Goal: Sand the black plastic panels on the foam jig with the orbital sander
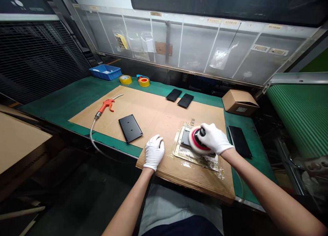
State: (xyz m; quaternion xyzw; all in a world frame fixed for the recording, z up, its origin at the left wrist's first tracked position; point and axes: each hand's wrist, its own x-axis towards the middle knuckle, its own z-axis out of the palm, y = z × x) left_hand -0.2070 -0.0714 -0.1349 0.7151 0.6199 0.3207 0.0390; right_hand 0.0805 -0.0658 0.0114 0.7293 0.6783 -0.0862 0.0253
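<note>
My right hand (214, 138), in a white glove, is wrapped round the black handle of a polisher (196, 140) with a red band and a fluffy white pad. The pad lies over a dark panel (186, 137), hiding much of it. That panel sits in a flat holder (183, 153) taped to a cardboard stack (189, 179). Also gloved in white, my left hand (154, 152) rests on the stack's left part with its fingers stretched out, holding nothing. Up and left of it lies a black panel (130, 128) with small slots.
An orange air gun (104, 107) with its hose lies at the left. Two small black panels (174, 94) (186, 100) are at the back, another (239, 141) at the right. Behind stand a blue bin (106, 72), tape rolls (125, 79) and a cardboard box (240, 102).
</note>
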